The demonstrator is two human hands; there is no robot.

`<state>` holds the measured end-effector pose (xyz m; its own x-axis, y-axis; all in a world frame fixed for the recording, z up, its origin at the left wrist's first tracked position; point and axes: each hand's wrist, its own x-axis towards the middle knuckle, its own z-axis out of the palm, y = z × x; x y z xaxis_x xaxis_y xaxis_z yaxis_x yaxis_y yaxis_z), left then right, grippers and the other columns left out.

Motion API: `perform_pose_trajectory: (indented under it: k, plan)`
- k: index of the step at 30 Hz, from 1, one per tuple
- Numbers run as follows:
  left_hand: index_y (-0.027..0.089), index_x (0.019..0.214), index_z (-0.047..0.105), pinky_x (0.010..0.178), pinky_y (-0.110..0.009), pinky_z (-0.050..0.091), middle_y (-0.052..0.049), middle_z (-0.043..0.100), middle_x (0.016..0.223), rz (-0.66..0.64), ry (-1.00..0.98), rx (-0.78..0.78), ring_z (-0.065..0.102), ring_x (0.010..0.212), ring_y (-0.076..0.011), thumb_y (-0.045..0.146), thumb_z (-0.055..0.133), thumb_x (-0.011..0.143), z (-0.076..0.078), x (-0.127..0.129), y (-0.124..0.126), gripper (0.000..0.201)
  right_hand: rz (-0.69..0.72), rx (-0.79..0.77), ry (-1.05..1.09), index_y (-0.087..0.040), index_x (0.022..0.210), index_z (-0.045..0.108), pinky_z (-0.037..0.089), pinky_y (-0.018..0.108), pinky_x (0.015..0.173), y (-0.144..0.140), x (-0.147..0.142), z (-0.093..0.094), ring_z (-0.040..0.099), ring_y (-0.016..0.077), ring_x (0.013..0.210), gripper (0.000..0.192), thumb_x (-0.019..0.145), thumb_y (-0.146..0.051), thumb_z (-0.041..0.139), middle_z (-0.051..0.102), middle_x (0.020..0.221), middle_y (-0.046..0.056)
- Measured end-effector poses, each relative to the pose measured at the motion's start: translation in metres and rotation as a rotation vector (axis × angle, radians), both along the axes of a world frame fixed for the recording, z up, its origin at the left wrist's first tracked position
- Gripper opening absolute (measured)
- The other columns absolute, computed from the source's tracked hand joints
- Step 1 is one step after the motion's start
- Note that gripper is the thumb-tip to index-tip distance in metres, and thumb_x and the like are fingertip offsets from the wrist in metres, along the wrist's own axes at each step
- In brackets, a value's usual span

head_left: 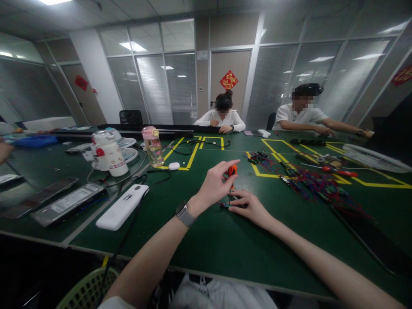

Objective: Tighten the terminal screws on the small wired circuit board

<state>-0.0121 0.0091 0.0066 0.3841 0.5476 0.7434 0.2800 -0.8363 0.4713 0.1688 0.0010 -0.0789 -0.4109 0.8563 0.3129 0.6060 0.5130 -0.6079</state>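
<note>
One small orange tool stands upright in our left hand, grip closed on it, over a small wired part our right hand pins to the green tabletop, beside loose wires.

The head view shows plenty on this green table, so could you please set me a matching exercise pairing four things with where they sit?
Things:
1. orange-handled tool
2. pink-capped bottle
3. white power bank
4. pile of red and blue wires

Places:
A. lying flat to the left of the left forearm
B. spread on the table to the right of both hands
C. pinched in the left hand, above the right hand
D. standing upright beyond the power bank, near a yellow tape line

Pairs: 1-C, 2-D, 3-A, 4-B
</note>
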Motion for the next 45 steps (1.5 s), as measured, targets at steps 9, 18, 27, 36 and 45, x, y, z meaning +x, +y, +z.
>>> perform_pose_trajectory:
  k: [9, 18, 27, 36, 45]
  plan:
    - [0.023, 0.131, 0.049, 0.08, -0.03, 0.053, -0.006, 0.058, 0.109, 0.081, 0.075, 0.065, 0.058, 0.092, -0.0162, 0.021, 0.051, 0.093, -0.001, 0.003, -0.008, 0.038, -0.007, 0.012, -0.012, -0.027, 0.09, 0.078, 0.027, 0.06, 0.109, 0.0, -0.001, 0.001, 0.057, 0.0324, 0.118, 0.019, 0.078, -0.039, 0.071, 0.067, 0.122, 0.009]
    - [0.018, 0.095, 0.067, 0.064, -0.023, 0.05, -0.001, 0.05, 0.083, 0.174, 0.004, 0.15, 0.053, 0.069, -0.0111, 0.03, 0.063, 0.087, -0.003, 0.009, -0.016, 0.015, 0.01, 0.033, -0.003, -0.028, 0.089, 0.078, 0.034, 0.057, 0.106, -0.002, -0.002, 0.002, 0.057, 0.0323, 0.117, 0.015, 0.078, -0.035, 0.071, 0.068, 0.12, 0.008]
    - [0.021, 0.113, 0.063, 0.063, -0.021, 0.057, -0.005, 0.064, 0.106, -0.018, -0.1, -0.12, 0.065, 0.072, -0.0106, 0.023, 0.05, 0.093, -0.001, 0.005, -0.005, 0.024, -0.002, 0.024, -0.012, -0.028, 0.09, 0.078, 0.029, 0.06, 0.107, -0.001, -0.001, 0.001, 0.056, 0.0339, 0.119, 0.016, 0.078, -0.035, 0.071, 0.067, 0.121, 0.01]
    - [0.019, 0.11, 0.064, 0.068, -0.024, 0.059, -0.006, 0.064, 0.104, -0.085, -0.156, -0.2, 0.066, 0.074, -0.0116, 0.023, 0.052, 0.092, -0.002, 0.001, 0.002, 0.022, -0.008, 0.012, 0.01, -0.028, 0.091, 0.078, 0.027, 0.062, 0.108, -0.001, -0.001, 0.0, 0.057, 0.0339, 0.118, 0.019, 0.078, -0.04, 0.07, 0.067, 0.121, 0.011]
    - [0.019, 0.109, 0.065, 0.059, -0.018, 0.055, -0.005, 0.066, 0.103, -0.159, -0.006, -0.118, 0.065, 0.081, -0.0129, 0.018, 0.053, 0.091, 0.007, 0.002, -0.012, 0.022, -0.011, 0.05, -0.008, -0.026, 0.089, 0.078, 0.033, 0.059, 0.105, 0.0, 0.0, -0.001, 0.059, 0.0331, 0.114, 0.016, 0.077, -0.035, 0.072, 0.068, 0.119, 0.011]
